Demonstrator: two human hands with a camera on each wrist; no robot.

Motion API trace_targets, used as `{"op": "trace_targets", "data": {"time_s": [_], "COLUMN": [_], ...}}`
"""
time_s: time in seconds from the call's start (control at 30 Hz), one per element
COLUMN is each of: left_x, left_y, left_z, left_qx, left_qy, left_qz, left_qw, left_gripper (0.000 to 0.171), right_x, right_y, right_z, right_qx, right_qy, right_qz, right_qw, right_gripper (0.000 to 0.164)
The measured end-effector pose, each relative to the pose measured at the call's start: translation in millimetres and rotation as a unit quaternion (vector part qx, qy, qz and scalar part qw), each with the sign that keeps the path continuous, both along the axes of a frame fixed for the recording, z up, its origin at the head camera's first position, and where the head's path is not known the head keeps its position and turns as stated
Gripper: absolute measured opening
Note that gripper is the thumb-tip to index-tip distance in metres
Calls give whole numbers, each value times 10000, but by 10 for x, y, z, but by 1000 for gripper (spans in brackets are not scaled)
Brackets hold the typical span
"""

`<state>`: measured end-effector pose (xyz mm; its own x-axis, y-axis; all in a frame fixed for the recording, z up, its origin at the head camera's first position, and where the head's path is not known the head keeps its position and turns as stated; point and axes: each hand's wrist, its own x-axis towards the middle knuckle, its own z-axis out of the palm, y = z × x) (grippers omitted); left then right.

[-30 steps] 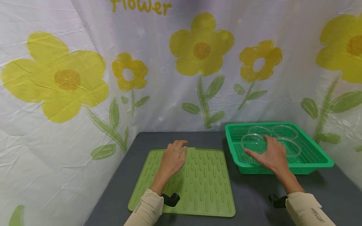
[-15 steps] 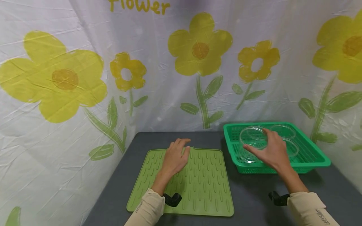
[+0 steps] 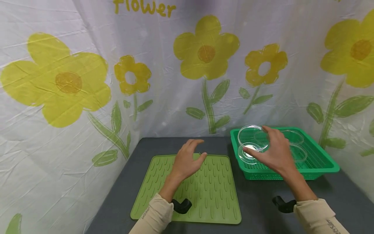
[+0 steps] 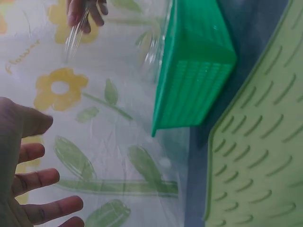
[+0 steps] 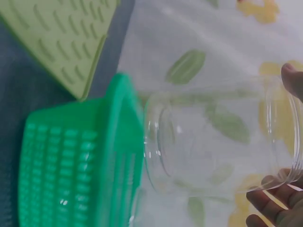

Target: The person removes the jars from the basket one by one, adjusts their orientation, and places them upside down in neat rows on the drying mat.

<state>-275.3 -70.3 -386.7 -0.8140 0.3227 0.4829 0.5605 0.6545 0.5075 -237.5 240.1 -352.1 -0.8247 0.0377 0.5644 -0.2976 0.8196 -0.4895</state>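
My right hand [image 3: 276,152] grips a clear, round, straight-walled container [image 5: 213,137] near its rim, thumb on one side and fingers on the other. In the head view it overlaps the left part of the green plastic basket [image 3: 317,170], its base tilted a little toward me. Several more clear round containers, such as the front right one [image 3: 298,152], stand inside the basket. My left hand [image 3: 187,162] hovers over the light green ridged mat [image 3: 210,198], fingers loosely spread and holding nothing. The left wrist view shows its fingers [image 4: 45,179] apart.
The mat lies on a dark grey table [image 3: 117,201], left of the basket. Behind the table hangs a white curtain [image 3: 166,97] printed with yellow flowers. The basket's left wall [image 3: 236,148] stands between the containers and the mat.
My right hand has lifted the container up from among the others in the basket and shifted it left. My left hand has moved slightly right and its fingers have spread wider.
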Motion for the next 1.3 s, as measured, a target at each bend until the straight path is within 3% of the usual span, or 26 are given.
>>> {"op": "trace_targets", "data": {"time_s": [0.17,0.37,0.63,0.87,1.07,1.3], "left_x": [51,105,128,118,102,101], "left_y": [74,125,168,171,148,112], "left_z": [101,165,112,31,-26,-87], "left_qx": [-36,-67,-11,-60,118,317], "left_qy": [72,-292,-681,-574,-478,-604], "left_qz": [-120,-311,-722,-807,-1073,-1128], "left_qw": [9999,9991,9951,9951,9930,9913], "left_gripper": [64,92,117,119,114,109], "right_x": [33,60,83,88,104,119], "right_y": [-209,-446,-642,-752,-793,-828], "right_z": [59,61,34,0,-17,-39], "right_qx": [187,506,729,740,886,976], "right_qy": [165,99,72,210,329,203], "right_qz": [340,697,1160,1502,1530,1578], "right_qw": [9991,9962,9905,9857,9837,9824], "right_gripper": [97,101,103,105,106,107]}}
